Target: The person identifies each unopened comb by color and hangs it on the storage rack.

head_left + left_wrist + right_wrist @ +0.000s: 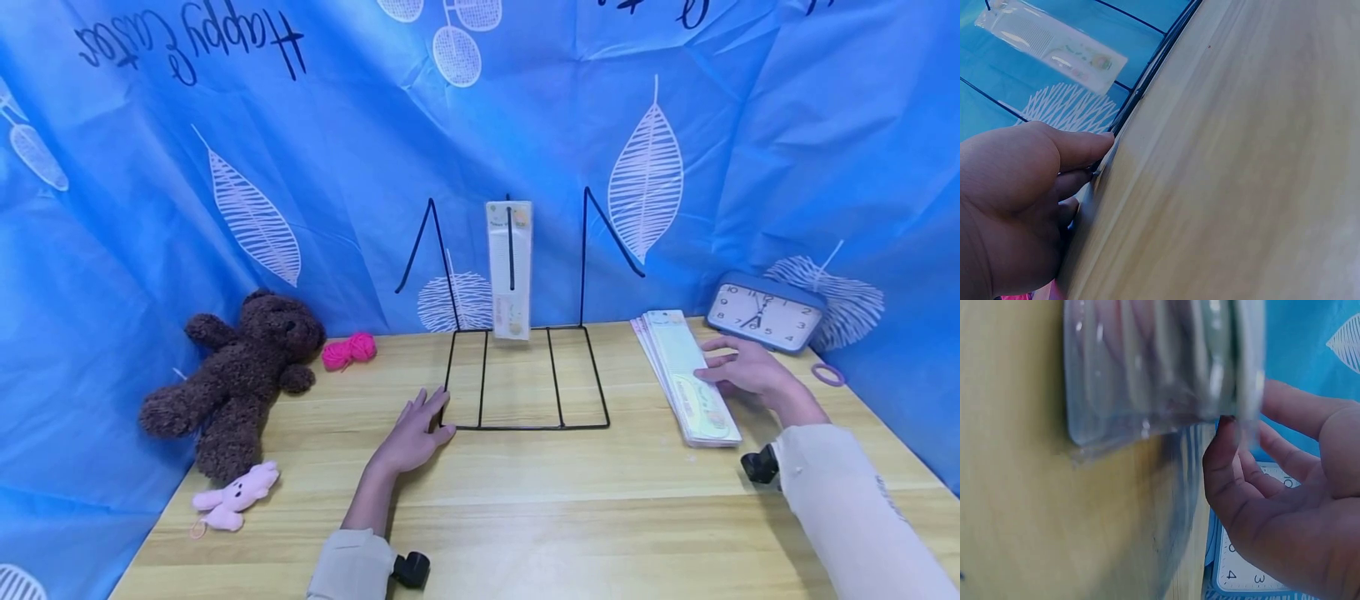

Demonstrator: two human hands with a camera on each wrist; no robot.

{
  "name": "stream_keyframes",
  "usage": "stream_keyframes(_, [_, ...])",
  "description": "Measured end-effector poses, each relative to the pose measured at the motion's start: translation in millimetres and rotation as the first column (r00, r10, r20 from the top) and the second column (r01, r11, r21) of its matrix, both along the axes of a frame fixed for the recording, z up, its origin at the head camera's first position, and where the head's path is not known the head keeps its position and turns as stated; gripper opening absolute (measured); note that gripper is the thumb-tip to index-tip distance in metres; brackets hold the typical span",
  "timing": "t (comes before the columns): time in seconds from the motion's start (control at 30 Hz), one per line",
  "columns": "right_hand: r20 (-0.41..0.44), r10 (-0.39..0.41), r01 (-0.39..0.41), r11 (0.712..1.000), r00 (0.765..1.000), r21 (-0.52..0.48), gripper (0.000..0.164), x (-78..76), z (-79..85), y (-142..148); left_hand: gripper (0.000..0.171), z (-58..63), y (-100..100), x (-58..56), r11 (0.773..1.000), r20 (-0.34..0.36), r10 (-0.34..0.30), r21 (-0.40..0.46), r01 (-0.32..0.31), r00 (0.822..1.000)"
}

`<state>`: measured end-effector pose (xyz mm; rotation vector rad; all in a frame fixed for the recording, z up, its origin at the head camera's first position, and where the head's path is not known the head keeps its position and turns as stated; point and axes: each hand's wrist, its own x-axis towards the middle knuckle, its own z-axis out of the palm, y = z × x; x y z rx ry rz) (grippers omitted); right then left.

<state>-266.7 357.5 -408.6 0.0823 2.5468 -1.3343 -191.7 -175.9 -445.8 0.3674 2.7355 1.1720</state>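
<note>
On the table stands a black wire rack (pixel 525 428) with three sloping prongs. A long, pale packet in clear plastic (pixel 500 250) hangs from its middle prong. My left hand (pixel 411 435) rests at the rack's front left corner, thumb and fingers touching the wire. To the right lies a stack of similar packets (pixel 670 367), slightly fanned at its far end. My right hand (pixel 750 372) is at the stack's right side. In the right wrist view, its thumb and a finger pinch the edge of the top packet (pixel 1249 369). What the packets contain is unclear.
A blue alarm clock (pixel 767 312) and a purple ring (pixel 828 374) are at the far right. On the left are a brown teddy bear (pixel 240 375), pink yarn (pixel 349 351) and a small pink plush toy (pixel 237 497). A blue printed cloth (pixel 360 167) hangs behind the table.
</note>
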Motion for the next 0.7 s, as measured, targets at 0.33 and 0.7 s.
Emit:
stream_keyframes(0.33, [-0.029,-0.017,0.016,1.0,0.999,-0.006,0.07,2.0,3.9,5.3,0.058,1.6,-0.1,-0.5,1.0,-0.001,0.002,0.002,-0.002,1.0])
stream_keyframes(0.7, [-0.126,0.012,-0.012,1.0,0.992,0.001,0.065,4.9,20.7,-7.7,0.059,-1.1,-1.1,-0.2,1.0,-0.004,-0.002,0.006,0.002,1.0])
